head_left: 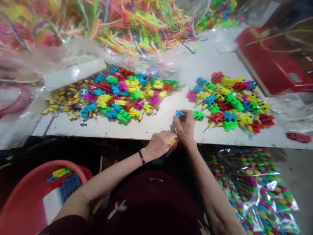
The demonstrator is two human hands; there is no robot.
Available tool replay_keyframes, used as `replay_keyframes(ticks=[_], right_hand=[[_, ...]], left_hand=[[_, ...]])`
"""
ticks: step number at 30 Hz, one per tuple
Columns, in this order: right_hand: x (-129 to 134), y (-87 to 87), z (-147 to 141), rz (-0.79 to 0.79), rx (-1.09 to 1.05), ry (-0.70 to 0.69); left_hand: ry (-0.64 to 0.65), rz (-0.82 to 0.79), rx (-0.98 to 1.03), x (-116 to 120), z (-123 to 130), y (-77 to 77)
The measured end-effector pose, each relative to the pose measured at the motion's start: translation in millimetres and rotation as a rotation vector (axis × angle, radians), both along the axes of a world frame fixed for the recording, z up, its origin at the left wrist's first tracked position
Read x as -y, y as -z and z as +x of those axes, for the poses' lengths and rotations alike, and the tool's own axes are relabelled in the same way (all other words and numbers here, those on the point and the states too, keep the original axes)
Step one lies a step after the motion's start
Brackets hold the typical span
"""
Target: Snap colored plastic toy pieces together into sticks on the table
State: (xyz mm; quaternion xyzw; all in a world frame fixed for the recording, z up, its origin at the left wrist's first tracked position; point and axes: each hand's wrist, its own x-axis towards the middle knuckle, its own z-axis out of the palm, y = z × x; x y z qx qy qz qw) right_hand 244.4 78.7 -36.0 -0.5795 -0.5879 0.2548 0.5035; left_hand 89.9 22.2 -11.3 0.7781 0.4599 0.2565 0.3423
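Note:
My left hand (158, 143) is closed at the table's front edge around a small yellow-and-red piece (173, 143), most of it hidden by the fingers. Right beside it, my right hand (185, 125) rests over the white table with its fingers curled on a small blue toy (179, 113). A green toy car (199, 115) lies just right of that hand. Further right spreads a pile of colourful toy cars (230, 101). To the left is another heap of small toys (127, 91), with many little yellow pieces (65, 98) at its far left end.
Plastic bags of bright, stringy pieces (137, 26) cover the back. A red box-like machine (276, 62) stands at the back right. Below the table are a red tub (22, 192) at left and clear packets of coloured toys (259, 186) at right. A red toy car (298, 137) lies near the right edge.

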Motion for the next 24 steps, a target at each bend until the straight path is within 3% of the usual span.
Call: replay_keyframes(ticks=[3,7,9,12,14,16,19,24], right_hand=[[-12,0.5,-3,-0.073,-0.117,0.004],[-11,-9.1,13,-0.09,-0.353,-0.02],[-4,-15.7,22,-0.071,-0.273,-0.105],[8,-23.8,29,-0.017,-0.063,-0.223],[16,-27.2,26,-0.082,-0.129,-0.303],[24,-29.7,19,-0.199,-0.338,-0.399],[35,-33.3,4,-0.315,-0.509,-0.499],[40,-36.1,-17,-0.259,-0.486,-0.371]], left_hand=[[0.108,0.136,-0.352,-5,9,-3.0],[0.079,0.12,-0.394,-21,-1,-9.5],[-0.051,0.026,-0.239,-23,-11,-10.3],[-0.309,-0.291,0.278,-14,-25,-10.2],[-0.372,-0.551,0.654,-5,-31,-10.7],[-0.36,-0.718,0.909,3,-34,-12.0],[-0.39,-0.764,1.059,9,-32,-14.0],[-0.411,-0.774,1.087,6,-25,-13.3]])
